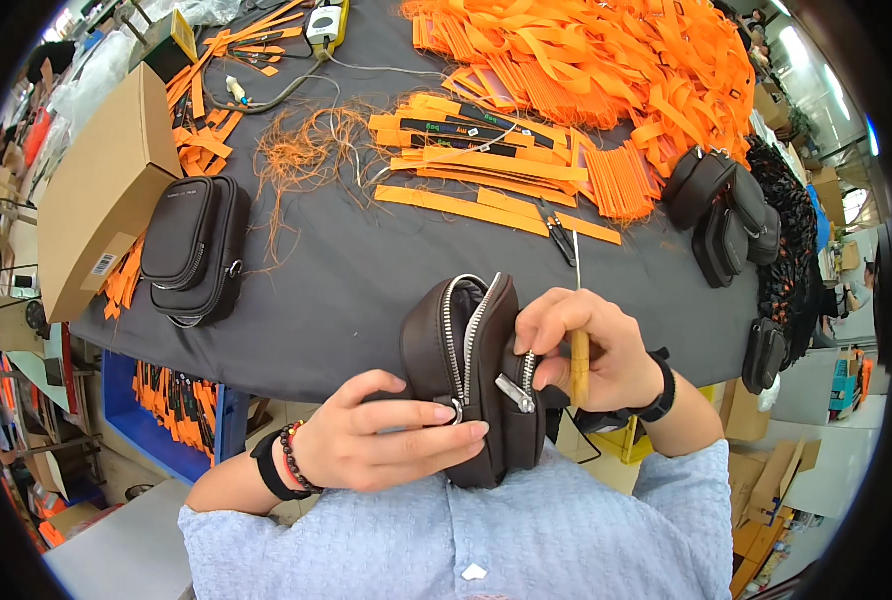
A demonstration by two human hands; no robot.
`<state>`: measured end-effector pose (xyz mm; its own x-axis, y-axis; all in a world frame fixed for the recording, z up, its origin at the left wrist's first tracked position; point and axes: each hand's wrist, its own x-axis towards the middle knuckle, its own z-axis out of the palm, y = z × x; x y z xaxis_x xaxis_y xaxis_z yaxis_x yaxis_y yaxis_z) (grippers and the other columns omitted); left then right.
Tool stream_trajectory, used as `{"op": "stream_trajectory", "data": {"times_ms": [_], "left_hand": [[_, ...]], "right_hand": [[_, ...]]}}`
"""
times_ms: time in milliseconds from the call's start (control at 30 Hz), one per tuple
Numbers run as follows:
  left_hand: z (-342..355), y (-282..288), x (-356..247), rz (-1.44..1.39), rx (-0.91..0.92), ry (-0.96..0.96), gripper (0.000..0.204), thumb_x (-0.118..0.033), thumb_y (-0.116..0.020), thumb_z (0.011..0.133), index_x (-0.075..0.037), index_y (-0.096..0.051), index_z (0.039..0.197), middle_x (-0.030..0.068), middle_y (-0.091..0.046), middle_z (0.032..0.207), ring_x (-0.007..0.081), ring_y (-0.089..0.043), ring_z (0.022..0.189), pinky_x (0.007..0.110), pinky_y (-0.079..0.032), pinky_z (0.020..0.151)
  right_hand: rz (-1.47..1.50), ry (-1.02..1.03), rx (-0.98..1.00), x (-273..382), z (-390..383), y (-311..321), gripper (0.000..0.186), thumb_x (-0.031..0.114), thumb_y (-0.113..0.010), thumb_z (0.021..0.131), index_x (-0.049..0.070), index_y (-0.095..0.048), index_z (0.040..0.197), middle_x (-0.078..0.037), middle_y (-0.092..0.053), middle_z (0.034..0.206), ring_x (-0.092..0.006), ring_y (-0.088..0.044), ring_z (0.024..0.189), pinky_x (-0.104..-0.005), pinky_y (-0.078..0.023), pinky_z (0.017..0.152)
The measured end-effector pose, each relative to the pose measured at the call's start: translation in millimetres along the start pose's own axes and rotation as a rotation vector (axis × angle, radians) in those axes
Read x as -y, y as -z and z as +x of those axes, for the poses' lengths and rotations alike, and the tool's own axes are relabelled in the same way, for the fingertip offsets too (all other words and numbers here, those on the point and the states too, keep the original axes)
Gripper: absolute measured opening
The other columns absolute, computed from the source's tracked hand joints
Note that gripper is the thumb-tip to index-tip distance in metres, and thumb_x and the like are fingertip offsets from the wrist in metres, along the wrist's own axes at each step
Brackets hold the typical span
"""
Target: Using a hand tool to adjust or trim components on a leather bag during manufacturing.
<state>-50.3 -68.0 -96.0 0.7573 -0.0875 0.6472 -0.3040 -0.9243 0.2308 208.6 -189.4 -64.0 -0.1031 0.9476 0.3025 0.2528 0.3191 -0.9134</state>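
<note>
A small dark brown zippered bag stands upright against my front at the table's near edge. Its main metal zipper is undone, and the lining shows in the gap. My left hand is closed on the bag's lower left side, fingers across its front near a zipper pull. With thumb and fingers, my right hand pinches the edge of the front pocket by its partly opened zipper. The same hand keeps a wooden-handled awl in its grip, thin shaft pointing away from me.
Orange strips and a large pile of orange straps cover the far table. Black thread snips lie beyond my right hand. Finished-looking dark bags sit left and right. A cardboard box stands left, above a blue crate.
</note>
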Motion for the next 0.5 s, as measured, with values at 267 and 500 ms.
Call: {"op": "stream_trajectory", "data": {"times_ms": [267,500], "left_hand": [[41,14,33,-0.329,-0.044,0.717,0.034,-0.015,-0.062,0.089,0.001,-0.059,0.118,0.0168,-0.061,0.110,0.0337,-0.057,0.106,0.040,-0.043,0.096],[-22,-4,44,-1.066,-0.273,1.064,0.043,-0.003,-0.069,0.089,0.000,-0.051,0.129,0.0052,-0.062,0.108,0.0109,-0.058,0.101,0.025,-0.046,0.090]], "right_hand": [[-0.348,0.259,0.170,11,35,-43,0.022,0.001,-0.068,0.078,0.005,-0.060,0.099,-0.008,-0.061,0.093,-0.0251,-0.059,0.085,-0.0361,-0.049,0.072],[-0.422,-0.022,-0.174,4,5,-21,0.036,0.009,-0.081,0.077,0.006,-0.063,0.109,-0.011,-0.067,0.102,-0.0264,-0.065,0.088,-0.0344,-0.053,0.077]]}}
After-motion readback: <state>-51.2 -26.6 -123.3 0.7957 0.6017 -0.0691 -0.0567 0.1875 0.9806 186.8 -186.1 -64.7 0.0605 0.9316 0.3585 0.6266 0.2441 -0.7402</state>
